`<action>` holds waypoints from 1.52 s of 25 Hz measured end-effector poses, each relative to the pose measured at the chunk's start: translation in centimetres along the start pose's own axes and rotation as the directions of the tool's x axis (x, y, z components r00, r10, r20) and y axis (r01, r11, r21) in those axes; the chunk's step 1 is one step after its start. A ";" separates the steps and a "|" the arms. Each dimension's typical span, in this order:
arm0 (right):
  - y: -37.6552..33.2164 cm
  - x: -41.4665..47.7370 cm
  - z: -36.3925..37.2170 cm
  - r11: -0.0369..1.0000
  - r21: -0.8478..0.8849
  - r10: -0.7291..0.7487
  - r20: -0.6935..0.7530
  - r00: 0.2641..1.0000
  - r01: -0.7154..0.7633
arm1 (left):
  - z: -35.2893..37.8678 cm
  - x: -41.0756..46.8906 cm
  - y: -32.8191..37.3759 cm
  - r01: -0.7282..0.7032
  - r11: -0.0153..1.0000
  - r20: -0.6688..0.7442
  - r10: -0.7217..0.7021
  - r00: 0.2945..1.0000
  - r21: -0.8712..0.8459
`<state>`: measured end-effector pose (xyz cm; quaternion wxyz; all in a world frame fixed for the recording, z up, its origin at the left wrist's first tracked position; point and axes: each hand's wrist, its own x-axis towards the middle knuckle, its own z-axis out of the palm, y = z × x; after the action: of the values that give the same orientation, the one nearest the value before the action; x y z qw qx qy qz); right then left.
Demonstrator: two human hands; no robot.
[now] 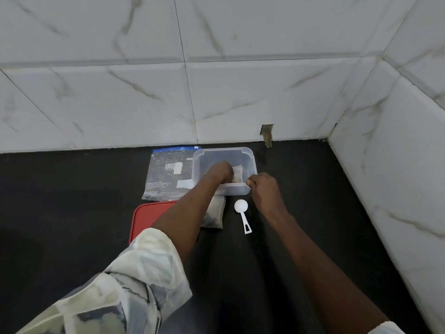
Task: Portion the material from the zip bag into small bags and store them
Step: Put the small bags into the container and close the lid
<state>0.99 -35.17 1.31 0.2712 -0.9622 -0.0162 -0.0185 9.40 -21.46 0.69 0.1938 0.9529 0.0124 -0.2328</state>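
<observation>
Head view: your left hand (220, 171), curled on a small bag (237, 174), sits inside the clear container (224, 151); your right hand (263, 186) pinches its near rim.

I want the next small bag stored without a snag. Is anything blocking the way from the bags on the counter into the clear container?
Only the left hand, inside the clear container on a small bag, and its forearm across the bags on the counter. The red lid lies off to the side.
</observation>
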 end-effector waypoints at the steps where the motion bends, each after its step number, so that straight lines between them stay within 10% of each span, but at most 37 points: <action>1: 0.0 -0.1 0.0 1.000 0.007 0.004 -0.005 1.000 -0.004 | 0.0 0.0 0.2 -0.015 1.000 0.032 0.015 0.999 -0.002; 8: 0.0 0.0 0.2 1.000 0.008 -0.006 -0.014 1.000 0.007 | -0.7 -1.1 0.0 -0.078 0.994 0.046 0.082 0.996 -0.079; 13: -0.1 0.3 0.1 1.000 0.012 -0.017 -0.020 1.000 0.017 | -4.0 -5.4 -2.1 0.003 0.896 -0.254 -0.129 0.959 -0.444; 19: -0.2 0.3 -0.1 1.000 0.008 -0.022 0.011 1.000 0.022 | 1.3 -11.8 -8.2 0.277 0.877 -0.261 -0.395 0.881 -0.392; 38: -0.1 0.2 0.0 0.997 0.078 0.018 0.010 1.000 -0.018 | -0.5 -13.6 -5.6 0.111 0.705 -0.184 -0.329 0.926 -0.700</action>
<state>1.23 -35.05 1.38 0.3087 -0.9511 -0.0096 -0.0109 -3.19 -15.14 5.16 0.4939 0.8310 0.2402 -0.0886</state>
